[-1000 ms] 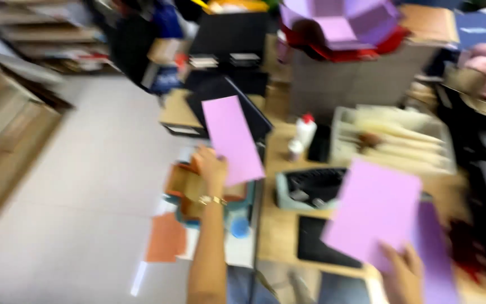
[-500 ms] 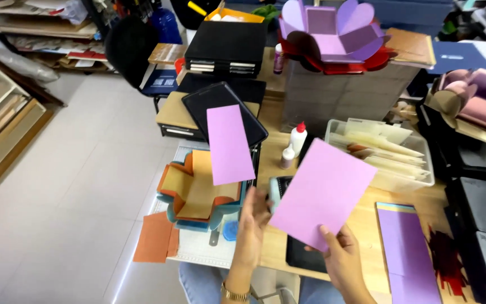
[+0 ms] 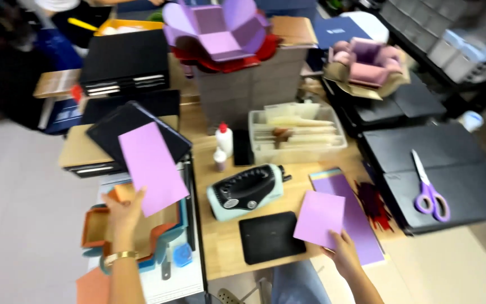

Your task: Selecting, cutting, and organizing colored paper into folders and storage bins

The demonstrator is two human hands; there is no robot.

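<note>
Both sheets have drifted apart since half a second ago: they were nearly side by side in front of me then, and now one is out to the left and the other low on the right.

My left hand (image 3: 124, 209) is closed on the lower edge of a tall lilac sheet (image 3: 152, 167), pinching it so it stands up tilted over the left end of the counter (image 3: 220, 253). A gold bracelet (image 3: 119, 257) sits on that wrist. Under the hand lies an orange and teal folded box (image 3: 99, 231).

My right hand (image 3: 344, 253) grips the near corner of a smaller lilac card (image 3: 319, 218). That card hangs just above the counter, between a black pad (image 3: 271, 236) on its left and a purple sheet (image 3: 355, 219) lying flat on its right, and it overlaps that sheet's edge.

Just beyond the pad rests a mint and black punch (image 3: 246, 191). Farther back stand two glue bottles (image 3: 224, 141) beside a clear tray (image 3: 298, 134) of paper strips. Behind those, a purple open box (image 3: 217, 28) sits on a grey stack. On the right, purple scissors (image 3: 430, 188) lie on black boards (image 3: 451, 169).
</note>
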